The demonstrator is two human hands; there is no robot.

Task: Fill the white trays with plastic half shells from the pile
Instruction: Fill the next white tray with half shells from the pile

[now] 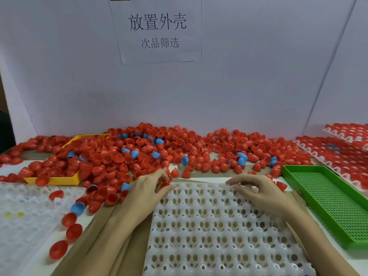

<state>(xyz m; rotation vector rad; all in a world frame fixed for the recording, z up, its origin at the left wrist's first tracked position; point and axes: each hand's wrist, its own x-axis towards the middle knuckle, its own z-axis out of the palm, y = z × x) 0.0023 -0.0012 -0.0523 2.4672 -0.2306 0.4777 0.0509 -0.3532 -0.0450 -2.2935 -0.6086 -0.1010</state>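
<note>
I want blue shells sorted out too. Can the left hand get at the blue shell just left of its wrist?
Probably yes: the blue shell lies on top of red ones beside the left hand, uncovered, though that hand already holds a red shell.

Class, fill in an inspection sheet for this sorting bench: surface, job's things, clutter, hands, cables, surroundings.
Surface: table covered with brown card.
Job's things: empty white tray in front; pile of shells, mostly red, some blue; filled trays at right.
Clutter: yellow tray partly buried in shells; green mesh tray, empty; loose shells on the left white tray.
Hands: left hand pinches a red shell; right hand rests on the white tray's far edge, fingers relaxed.
Cables: nothing seen.
Surroundings: white backboard with printed sign.
</note>
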